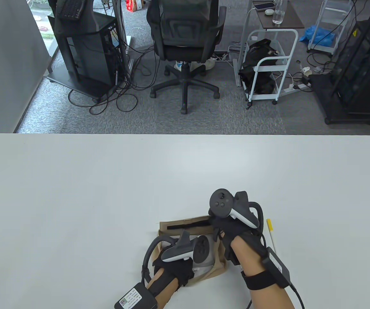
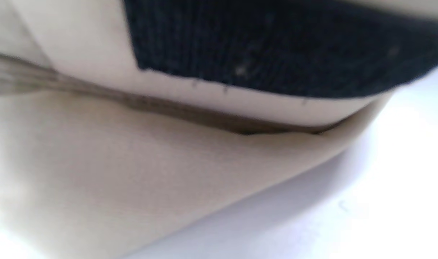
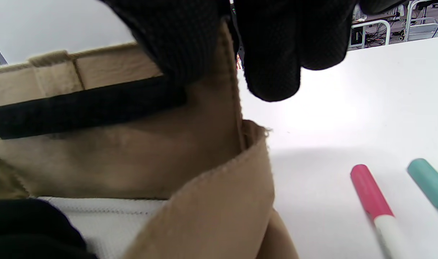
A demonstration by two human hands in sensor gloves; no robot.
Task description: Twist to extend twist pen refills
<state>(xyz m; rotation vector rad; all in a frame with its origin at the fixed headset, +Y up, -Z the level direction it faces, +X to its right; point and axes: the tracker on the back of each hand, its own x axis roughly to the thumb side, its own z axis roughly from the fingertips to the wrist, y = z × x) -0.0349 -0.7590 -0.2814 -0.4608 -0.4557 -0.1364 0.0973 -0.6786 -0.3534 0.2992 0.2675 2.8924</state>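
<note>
Pens lie on the bench (image 1: 75, 193) right of the pouch (image 3: 211, 201): pink (image 3: 370, 196), teal (image 3: 429, 183), yellow (image 1: 271, 232). Right hand (image 1: 233, 230) pinches the flap open, fingers (image 3: 273, 54) together; left hand (image 1: 175, 262) steadies it, grip unclear.

Two gloved hands reaching in from the near table edge, close together, bare forearms showing behind black wrist straps. Left hand (image 1: 175, 265) lower and nearer, tracker on its back turned up and rightward, fingers hidden beneath it. Right hand (image 1: 228, 230) further forward, angled up and left, tracker standing above the knuckles, cable trailing from the wrist box. Right fingers (image 3: 190, 39) curled downward, pinching a tan fabric edge between thumb and fingertips. Left wrist view blurred, showing only a dark patch of glove (image 2: 276, 43) at the top.
</note>
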